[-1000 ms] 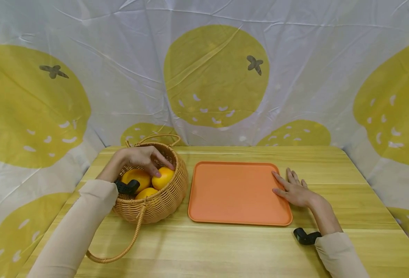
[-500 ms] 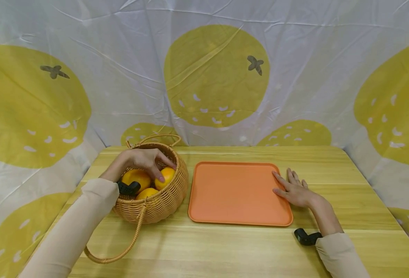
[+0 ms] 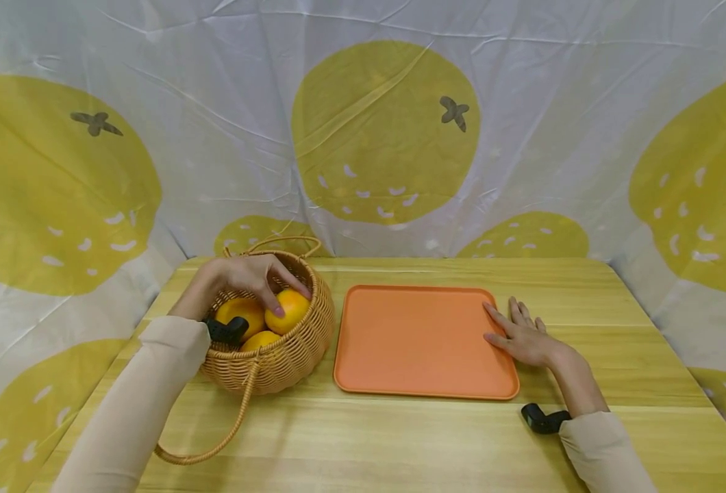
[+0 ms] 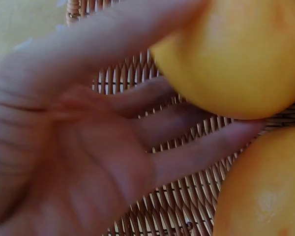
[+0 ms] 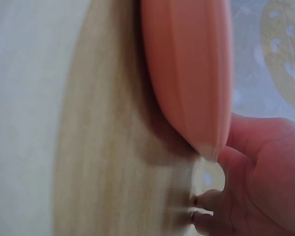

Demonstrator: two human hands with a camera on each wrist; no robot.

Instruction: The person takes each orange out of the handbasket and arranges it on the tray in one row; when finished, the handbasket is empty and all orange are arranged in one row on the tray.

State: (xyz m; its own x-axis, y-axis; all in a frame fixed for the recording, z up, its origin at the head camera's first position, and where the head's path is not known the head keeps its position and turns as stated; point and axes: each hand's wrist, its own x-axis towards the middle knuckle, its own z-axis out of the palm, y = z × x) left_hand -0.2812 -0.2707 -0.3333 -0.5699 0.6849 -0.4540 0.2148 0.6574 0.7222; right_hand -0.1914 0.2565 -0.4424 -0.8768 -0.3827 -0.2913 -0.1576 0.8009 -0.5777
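So the left hand [image 3: 253,277] is reaching down into the basket, pinching an orange [image 3: 290,313], with the thumb on one side and the fingers round the other. The left wrist view has it up close, though the hand's a bit blurry there and the orange runs past the edge. That orange sits on the right side of the basket's inside, next to a second orange [image 3: 242,313] over to the left, plus a third orange [image 3: 260,340] nearer the camera, partly tucked behind the rim.

The right hand [image 3: 526,342] has its fingers spread and mostly straight, thumb and index finger on the right edge of an orange-coloured tray [image 3: 412,342], other fingers out past it. No grip on it that I can see.

The wicker basket [image 3: 285,370] stands upright on the left, just beside the tray, one handle [image 3: 240,414] flopped toward the camera. Both are on a wood-grain worktop [image 3: 387,438]. Each beige sleeve [image 3: 129,404] has a black gadget [image 3: 544,419] near the cuff, and a pale cloth [image 3: 233,150] with big yellow fruit prints hangs behind.
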